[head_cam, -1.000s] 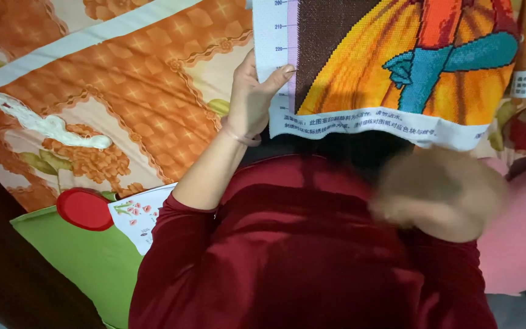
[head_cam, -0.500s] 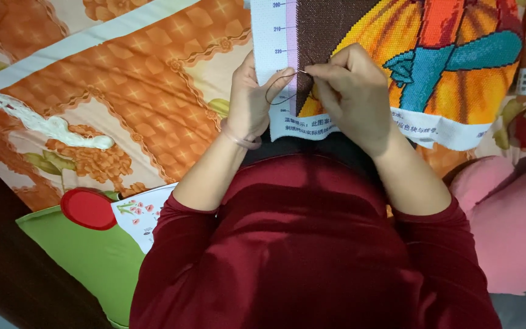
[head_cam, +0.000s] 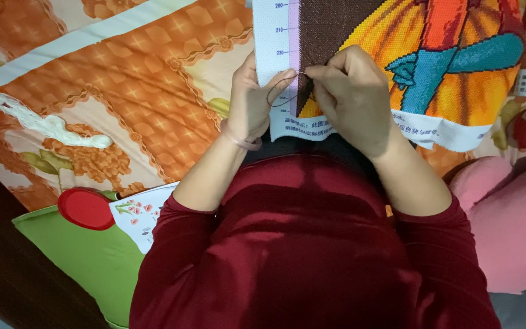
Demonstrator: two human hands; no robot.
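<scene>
While an orange patterned bedspread (head_cam: 123, 79) covered the bed, a cross-stitch canvas (head_cam: 397, 61) lay over it near the person's chest, a green cushion (head_cam: 86, 262) off to the left. Left hand (head_cam: 248, 100) gripped the canvas's white margin, fingers closed on the edge. Right hand (head_cam: 351, 91) rested on the canvas, fingers pinched tight on a dark thread (head_cam: 278, 91) looping between both hands; needle too small to tell.

The cross-stitch cloth (head_cam: 433, 67) runs past the top edge; any needle is too small to tell.
</scene>
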